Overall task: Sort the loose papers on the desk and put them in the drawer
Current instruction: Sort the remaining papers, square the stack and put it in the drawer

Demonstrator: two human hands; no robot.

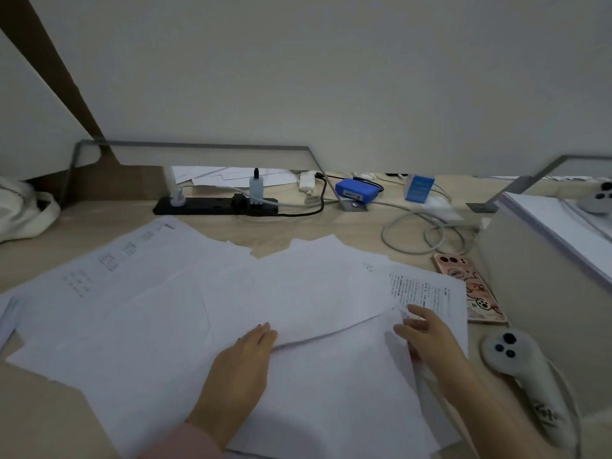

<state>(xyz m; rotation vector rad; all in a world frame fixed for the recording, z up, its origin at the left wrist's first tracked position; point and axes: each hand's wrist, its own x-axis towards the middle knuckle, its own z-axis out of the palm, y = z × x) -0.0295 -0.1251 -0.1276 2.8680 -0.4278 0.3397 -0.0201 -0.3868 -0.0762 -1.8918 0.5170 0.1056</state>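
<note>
Several loose white papers (172,293) lie spread and overlapping across the wooden desk (271,231), some printed with text. My left hand (245,362) lies flat on the sheets near the middle, its fingertips slipped under the edge of an upper sheet. My right hand (427,332) rests with straight fingers on the printed sheet (427,289) at the right, touching the corner of a blank sheet. No drawer is in view.
A black power strip (215,206) with plugs and cables runs along the back. A blue box (356,191) and coiled grey cable (420,233) lie behind the papers. A pink phone (470,286) and a white controller (520,369) sit at right, beside a white box (543,276).
</note>
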